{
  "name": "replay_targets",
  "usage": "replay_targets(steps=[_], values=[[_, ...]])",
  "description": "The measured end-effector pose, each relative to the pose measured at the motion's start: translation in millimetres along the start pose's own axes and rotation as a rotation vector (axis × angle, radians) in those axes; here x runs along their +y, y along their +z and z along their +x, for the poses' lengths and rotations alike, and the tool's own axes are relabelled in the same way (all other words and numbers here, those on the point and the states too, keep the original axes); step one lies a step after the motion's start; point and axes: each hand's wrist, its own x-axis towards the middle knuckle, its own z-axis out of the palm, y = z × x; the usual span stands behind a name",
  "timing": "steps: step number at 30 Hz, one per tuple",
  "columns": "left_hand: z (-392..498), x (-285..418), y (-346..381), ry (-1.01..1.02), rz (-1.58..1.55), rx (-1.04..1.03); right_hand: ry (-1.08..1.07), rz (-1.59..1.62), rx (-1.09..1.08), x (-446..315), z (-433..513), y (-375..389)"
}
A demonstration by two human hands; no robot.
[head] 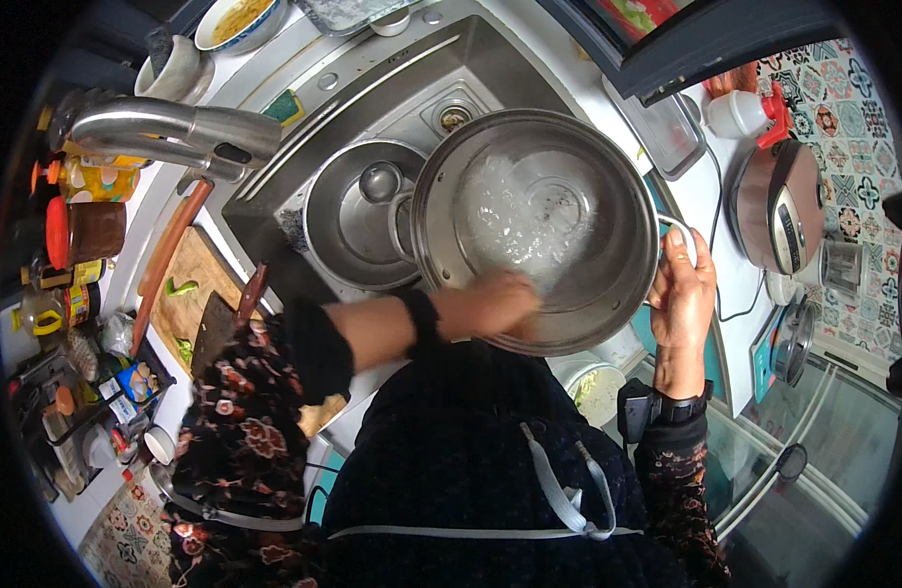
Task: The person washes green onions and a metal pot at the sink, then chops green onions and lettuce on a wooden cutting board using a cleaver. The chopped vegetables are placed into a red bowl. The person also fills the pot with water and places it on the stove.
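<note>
A wide stainless steel pot (pixel 620 272) is tilted over the sink's near right edge, with frothy water (pixel 513 220) in its bottom. My right hand (pixel 682 294) grips its right loop handle. My left hand (pixel 495 305), blurred by motion, is at the pot's near left side, partly over the rim. Whether its fingers hold anything is too blurred to tell. Left of the pot, a smaller metal basin (pixel 341 242) sits in the stainless steel sink (pixel 506 55). Inside that basin lies a small round metal bowl or ladle head (pixel 381 181).
A steel faucet (pixel 194 132) rises behind the sink, near a green-yellow sponge (pixel 283 108). On the left, a cleaver (pixel 214 334) lies on a wooden cutting board (pixel 201 257). A rice cooker (pixel 778 206) stands at right. Below the pot is a bin (pixel 602 389) with scraps.
</note>
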Motion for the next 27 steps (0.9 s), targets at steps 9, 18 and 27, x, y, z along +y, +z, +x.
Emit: replay_targets(steps=[9,18,27], values=[[-6.8,-46.4,-129.5,0.127,1.069,0.188,-0.008,-0.082,0.028,-2.4,0.6,6.0],[-21.0,5.6,-10.9,-0.048,0.212,0.243,-0.054,-0.02,0.073,3.3,1.6,-3.0],[-14.3,-25.5,-94.1,-0.158,1.101,-0.063,-0.021,-0.007,-0.01,3.1,-0.8,-8.9]])
